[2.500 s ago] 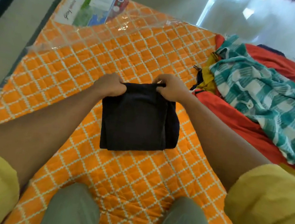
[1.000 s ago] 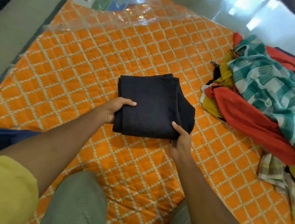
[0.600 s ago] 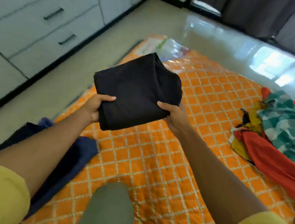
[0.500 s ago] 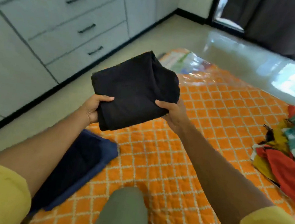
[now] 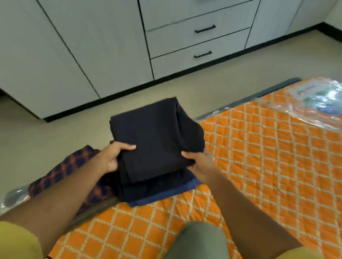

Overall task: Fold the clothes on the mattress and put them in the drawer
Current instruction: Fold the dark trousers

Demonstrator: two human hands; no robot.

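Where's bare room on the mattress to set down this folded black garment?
Bare orange mattress lies right of the right hand, up to the plastic packaging. Crowded below: the navy folded cloth and checked cloth fill the mattress edge under the black garment.

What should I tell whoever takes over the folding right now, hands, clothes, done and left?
Left hand and right hand both grip the folded black garment, held over the folded navy garment at the mattress edge.
A patterned cloth lies beside the pile, partly off the mattress.
Done: black garment folded.
Left: set it down, then move the folded clothes into the drawers, all closed.
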